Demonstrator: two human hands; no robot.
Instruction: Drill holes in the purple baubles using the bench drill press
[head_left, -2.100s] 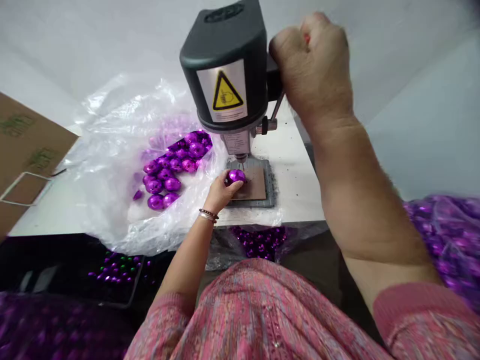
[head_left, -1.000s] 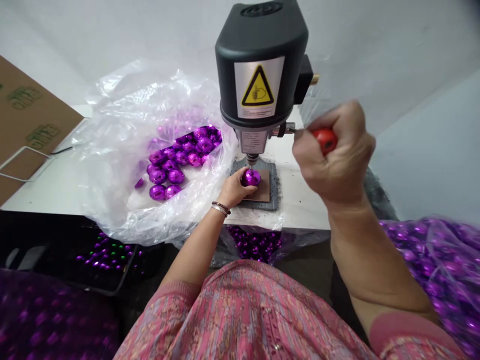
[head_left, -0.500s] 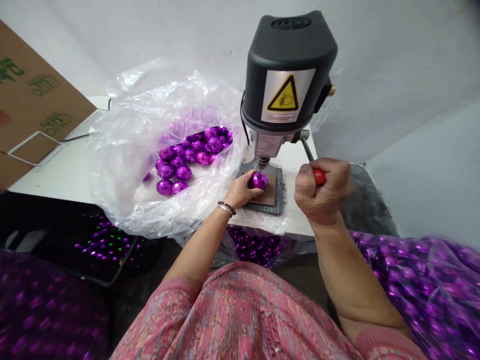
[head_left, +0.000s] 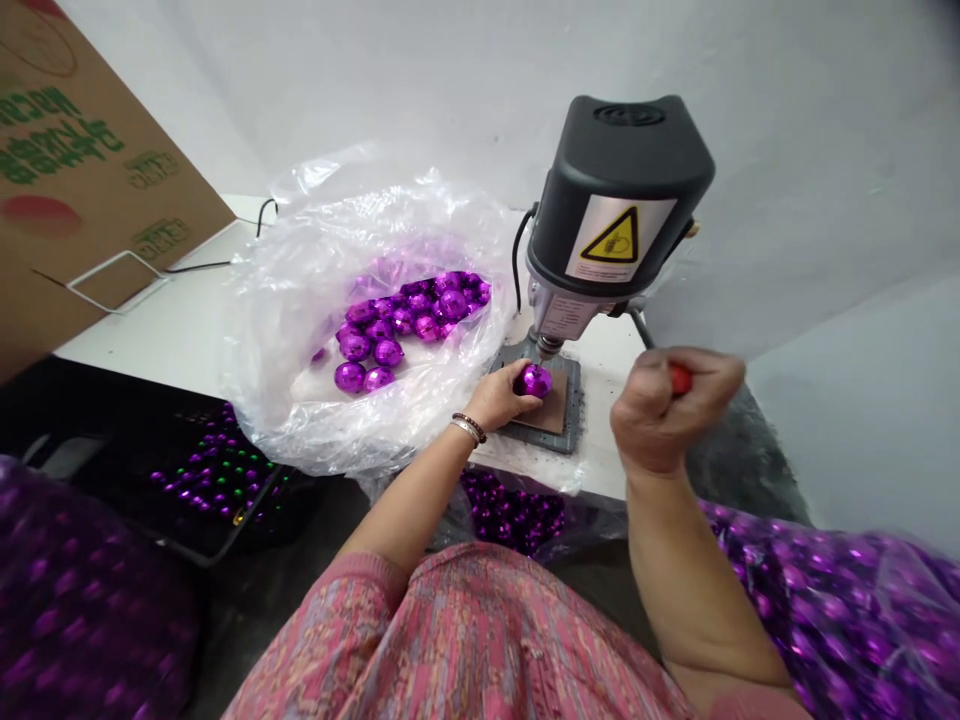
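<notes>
"Pink patterned shirt (head_left: 480,640) right up close, got it. But what are the hands actually doing?"

"Right hand (head_left: 667,410) is closed in a fist round the red knob (head_left: 680,379) on the drill's (head_left: 615,235) lever (head_left: 643,328). Left hand (head_left: 502,398), the one with the bracelets (head_left: 469,428), is pinching a purple ball (head_left: 537,380) between thumb and fingers."

"And where's that ball sitting?"

"Over the brown board (head_left: 550,408) on the grey base plate (head_left: 574,400), right under the drill bit (head_left: 541,359). Can't tell if the tip's touching it, way too small from here."

"So which step is this?"

"My read: lining up and steadying, ball in one hand, lever in the other. Any pull on that knob would call for a firm left grip, fingers out to the side of the bit, and slow, even pressure from the right. Shiny round thing like that could roll, I'd guess."

"Anything further back?"

"Clear plastic bag (head_left: 277,420) left of the drill, spread on the white table (head_left: 187,340), with a bunch of loose balls (head_left: 355,346) in it. Cardboard box (head_left: 82,200) off to the left, then pale wall (head_left: 450,80)."
</notes>
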